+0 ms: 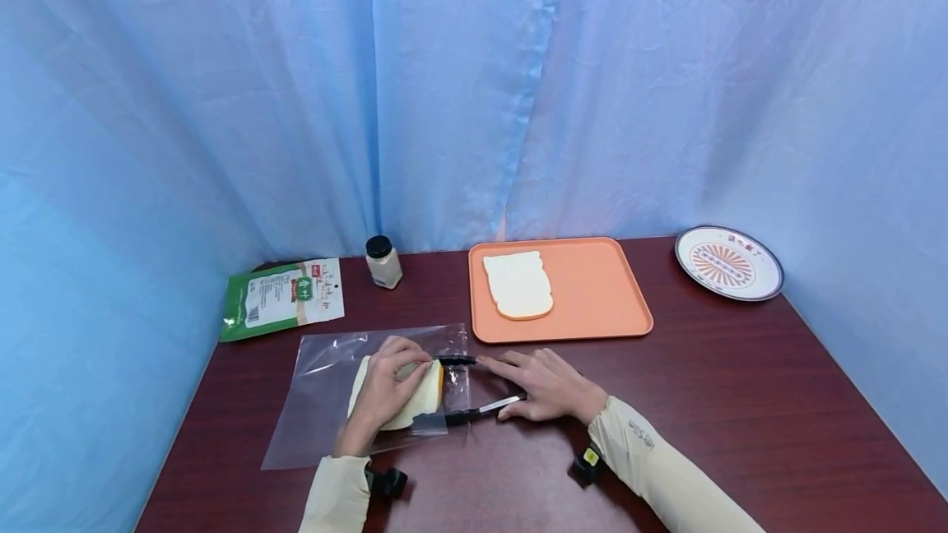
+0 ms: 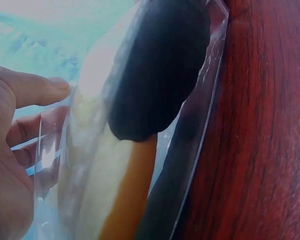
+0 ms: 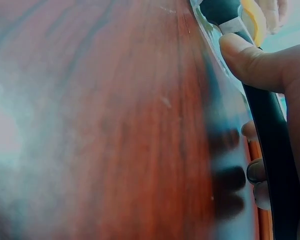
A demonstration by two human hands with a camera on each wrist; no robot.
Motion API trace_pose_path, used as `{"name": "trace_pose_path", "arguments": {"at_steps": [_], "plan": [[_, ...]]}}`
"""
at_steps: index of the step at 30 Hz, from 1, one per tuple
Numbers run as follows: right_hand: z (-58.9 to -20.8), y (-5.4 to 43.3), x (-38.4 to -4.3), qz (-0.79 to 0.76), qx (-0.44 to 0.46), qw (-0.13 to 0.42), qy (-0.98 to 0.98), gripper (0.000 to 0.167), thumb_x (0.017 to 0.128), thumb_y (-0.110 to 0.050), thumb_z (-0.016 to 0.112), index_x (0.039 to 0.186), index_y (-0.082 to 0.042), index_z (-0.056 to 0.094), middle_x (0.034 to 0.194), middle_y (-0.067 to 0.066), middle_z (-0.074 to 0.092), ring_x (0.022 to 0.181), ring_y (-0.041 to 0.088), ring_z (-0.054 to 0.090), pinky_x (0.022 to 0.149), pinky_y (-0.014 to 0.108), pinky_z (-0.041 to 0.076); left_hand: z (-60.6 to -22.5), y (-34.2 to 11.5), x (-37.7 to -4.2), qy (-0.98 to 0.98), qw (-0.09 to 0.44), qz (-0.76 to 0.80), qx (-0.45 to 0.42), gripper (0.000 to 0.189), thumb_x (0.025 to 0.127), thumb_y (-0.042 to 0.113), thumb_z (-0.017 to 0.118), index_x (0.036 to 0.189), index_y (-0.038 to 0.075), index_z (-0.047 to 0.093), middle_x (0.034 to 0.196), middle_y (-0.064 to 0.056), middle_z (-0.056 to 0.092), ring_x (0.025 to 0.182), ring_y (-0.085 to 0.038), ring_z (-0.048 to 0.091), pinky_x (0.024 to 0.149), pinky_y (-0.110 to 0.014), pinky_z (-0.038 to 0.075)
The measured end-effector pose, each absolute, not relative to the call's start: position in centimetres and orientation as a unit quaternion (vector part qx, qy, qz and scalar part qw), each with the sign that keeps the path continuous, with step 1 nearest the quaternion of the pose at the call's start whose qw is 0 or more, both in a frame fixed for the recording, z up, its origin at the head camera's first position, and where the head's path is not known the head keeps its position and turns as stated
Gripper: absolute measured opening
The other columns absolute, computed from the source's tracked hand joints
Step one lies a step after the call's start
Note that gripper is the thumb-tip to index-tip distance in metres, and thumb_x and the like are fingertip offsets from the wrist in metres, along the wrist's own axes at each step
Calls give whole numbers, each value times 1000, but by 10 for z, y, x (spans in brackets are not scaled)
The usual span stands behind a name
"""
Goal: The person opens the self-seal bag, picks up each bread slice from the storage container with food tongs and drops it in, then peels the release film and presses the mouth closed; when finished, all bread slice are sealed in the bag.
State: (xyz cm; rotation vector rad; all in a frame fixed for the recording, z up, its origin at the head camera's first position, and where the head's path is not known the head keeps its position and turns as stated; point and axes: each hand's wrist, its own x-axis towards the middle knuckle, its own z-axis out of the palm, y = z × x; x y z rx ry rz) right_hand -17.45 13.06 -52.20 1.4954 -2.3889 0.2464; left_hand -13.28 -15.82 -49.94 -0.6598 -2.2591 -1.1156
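Note:
A slice of bread (image 1: 424,403) with an orange-brown crust lies inside a clear plastic bag (image 1: 311,414). My left hand (image 1: 388,381) is over the bread, pinching the bag's film, and its fingers show through the plastic in the left wrist view. My right hand (image 1: 544,387) holds a pair of black tongs (image 1: 499,405), with the thumb on the near arm and a finger on the far arm. Both tong arms reach through the bag's mouth, spread to either side of the bread. One broad black tong tip (image 2: 160,70) overlaps the slice in the left wrist view.
Behind the hands, an orange tray (image 1: 592,290) carries another bread slice (image 1: 520,285). A black-capped jar (image 1: 383,263) and a green-and-white packet (image 1: 281,296) stand and lie at the back left. A patterned plate (image 1: 729,263) is at the back right, near the blue curtain (image 1: 459,105).

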Motion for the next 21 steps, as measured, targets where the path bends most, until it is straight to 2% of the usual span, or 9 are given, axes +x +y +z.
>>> {"name": "trace_pose_path", "arguments": {"at_steps": [7,14,21], "plan": [[-522,129,-174,85,516,149,-840,86,79,-66,70,148,-18,50,108,1,69,53,11,49,48,24,37,-500,-157,-133,-836,270,-410,-245,12,75,-4,80,79,7,76,78,-2,68,83,-18,61,76,-22,47],[-521,126,-174,85,512,138,-843,85,81,-68,68,148,-19,49,113,0,69,61,14,57,51,26,41,-500,-156,-133,-835,278,-401,-256,12,75,-4,81,78,7,75,78,-3,69,82,-20,62,75,-23,48],[-521,122,-176,84,514,142,-842,86,80,-69,68,147,-18,50,115,0,68,58,12,53,50,24,39,-499,-154,-133,-835,274,-403,-254,11,76,-4,80,78,5,75,78,-3,69,82,-19,62,76,-23,48]]}}
